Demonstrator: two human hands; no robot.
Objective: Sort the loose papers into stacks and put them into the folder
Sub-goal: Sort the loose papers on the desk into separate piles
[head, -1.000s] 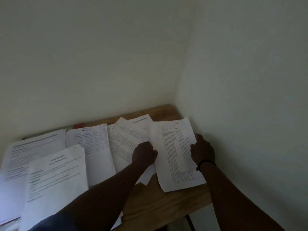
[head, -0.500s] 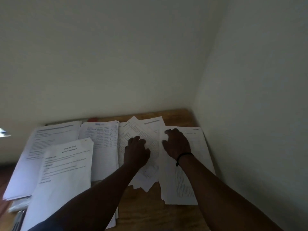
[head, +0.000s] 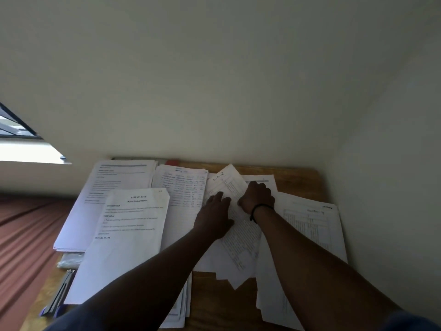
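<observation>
Loose white papers lie across a wooden table (head: 222, 304). At the left are a back stack (head: 119, 185) and a front stack headed "Water Potted Plants" (head: 126, 237). A sheet with a handwritten table (head: 183, 187) lies beside them. In the middle is a fanned pile topped by a tilted sheet (head: 229, 182). My left hand (head: 213, 216) lies flat on that pile with straight fingers. My right hand (head: 256, 197) sits on the tilted sheet with fingers curled, thumb at its edge. Another stack (head: 312, 232) lies at the right. No folder is plainly visible.
A clear plastic sleeve (head: 69, 261) and a dark slide binder bar (head: 59, 295) poke out under the left stacks. A small red item (head: 171, 161) sits at the table's back edge. Walls close the back and right; reddish-brown fabric (head: 26, 235) lies at the left.
My right hand left the right-hand stack and moved left onto the middle pile's tilted sheet. My left hand stayed on that pile. The view swung left.
</observation>
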